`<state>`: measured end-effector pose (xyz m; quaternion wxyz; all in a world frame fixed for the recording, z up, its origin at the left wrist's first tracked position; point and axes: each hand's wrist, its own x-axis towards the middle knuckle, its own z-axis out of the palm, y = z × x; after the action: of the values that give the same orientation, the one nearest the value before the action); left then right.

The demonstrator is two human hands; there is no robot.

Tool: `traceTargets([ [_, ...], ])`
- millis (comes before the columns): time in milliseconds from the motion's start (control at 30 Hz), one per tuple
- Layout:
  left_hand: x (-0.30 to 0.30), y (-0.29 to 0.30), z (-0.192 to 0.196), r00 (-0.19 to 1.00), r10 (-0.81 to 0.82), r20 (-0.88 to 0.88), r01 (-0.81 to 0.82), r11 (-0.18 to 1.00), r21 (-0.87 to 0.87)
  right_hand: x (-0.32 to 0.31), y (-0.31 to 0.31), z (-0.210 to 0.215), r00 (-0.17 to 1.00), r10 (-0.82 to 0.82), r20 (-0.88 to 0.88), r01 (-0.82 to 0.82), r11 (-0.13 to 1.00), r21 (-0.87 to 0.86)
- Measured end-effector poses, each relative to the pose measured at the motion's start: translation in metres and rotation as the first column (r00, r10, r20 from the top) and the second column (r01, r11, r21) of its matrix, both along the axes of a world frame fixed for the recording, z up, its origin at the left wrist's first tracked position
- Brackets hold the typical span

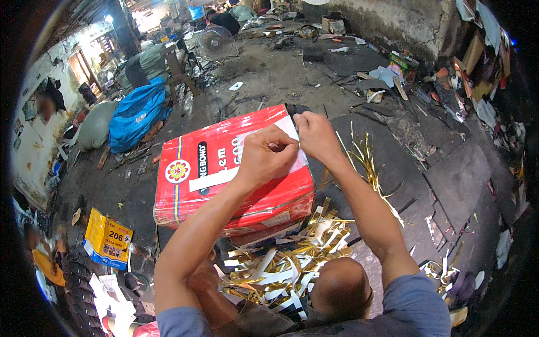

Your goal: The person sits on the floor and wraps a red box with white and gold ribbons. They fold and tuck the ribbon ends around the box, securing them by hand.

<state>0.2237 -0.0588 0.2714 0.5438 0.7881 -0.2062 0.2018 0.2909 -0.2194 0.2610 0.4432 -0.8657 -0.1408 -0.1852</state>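
A red box [224,216] with printed sides stands before my knees. Over its top my left hand [268,153] is closed, thumb and fingers pinched together. My right hand [315,135] is closed too, its fingers curled at the box's far right corner. The two hands almost meet, with a tiny pale bit between them; what each pinches is too small to make out. Under the hands a white sheet [285,124] covers part of the top. A narrow white strip [213,180] lies on the box beside my left wrist.
Gold and white strips [275,272] are heaped between my legs, and more gold strips [365,160] hang right of the box. A yellow carton piece [108,238] lies at left. Farther off are a blue sack [137,115], a fan [215,43] and scraps along the right wall.
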Motion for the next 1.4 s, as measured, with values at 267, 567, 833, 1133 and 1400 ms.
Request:
traceTargets([
  [267,0.008,0.007,-0.007,0.999,-0.013,0.038,0.01,0.998,0.062,0.011,-0.009,-0.152,0.972,0.059,-0.228,0.009,0.958,0.287],
  [567,0.011,0.006,-0.008,1.0,-0.025,-0.002,0.025,0.999,0.04,-0.006,-0.015,-0.224,0.912,0.083,-0.402,0.085,0.92,0.382],
  [833,0.012,0.009,-0.009,0.997,-0.077,-0.028,0.077,0.997,-0.014,-0.014,-0.023,-0.265,0.911,-0.007,-0.412,0.108,0.97,0.22],
  [1133,0.007,0.016,0.003,0.926,-0.158,0.342,0.056,0.955,0.29,-0.03,-0.04,-0.257,0.855,-0.08,-0.512,0.18,0.972,0.149],
  [1400,0.006,0.017,-0.004,0.97,-0.154,0.189,0.098,0.956,0.276,-0.017,-0.067,-0.289,0.962,-0.146,-0.23,0.138,0.989,-0.049],
])
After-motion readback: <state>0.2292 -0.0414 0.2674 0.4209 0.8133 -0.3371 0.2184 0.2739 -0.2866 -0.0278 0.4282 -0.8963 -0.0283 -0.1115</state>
